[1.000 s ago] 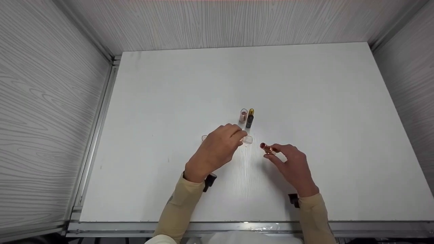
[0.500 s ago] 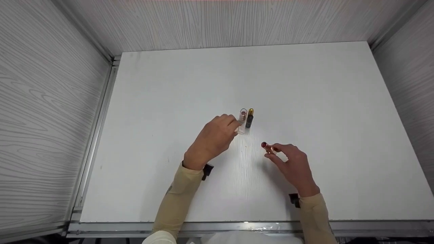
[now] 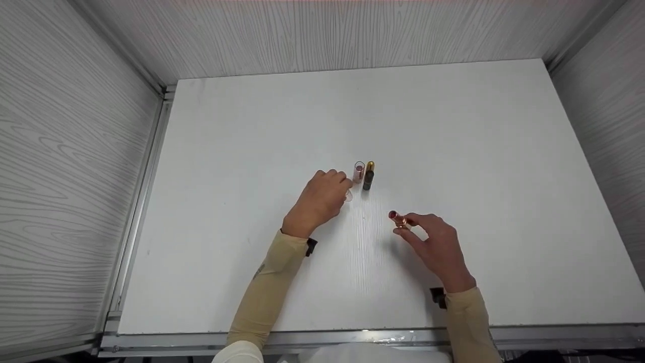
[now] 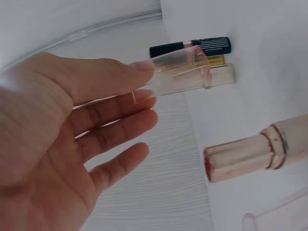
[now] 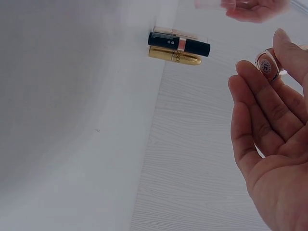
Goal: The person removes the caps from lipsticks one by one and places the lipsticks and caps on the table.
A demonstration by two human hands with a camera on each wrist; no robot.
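My left hand (image 3: 318, 200) pinches a clear pinkish lipstick cap (image 4: 179, 76) between thumb and forefinger, the other fingers apart and loosely bent. Just beyond it stand a lipstick with a clear cover (image 3: 358, 173) and, right beside that, a black lipstick (image 3: 368, 181) with a gold one (image 3: 371, 165) behind. To the right, my right hand (image 3: 437, 244) grips a shiny rose-gold lipstick (image 3: 396, 218) by thumb and fingertips, tilted, top end towards the left. Its round label (image 5: 265, 67) faces the right wrist camera.
In the left wrist view an uncapped pinkish lipstick tube (image 4: 243, 158) and another clear cap (image 4: 279, 214) stand on the white table (image 3: 494, 151); my left hand hides them in the head view. Wood-grain panels (image 3: 322, 35) enclose the table at the back and sides.
My left hand has moved away from me and slightly left with the clear cap, away from the held lipstick to beside the standing lipsticks. The right hand has hardly moved.
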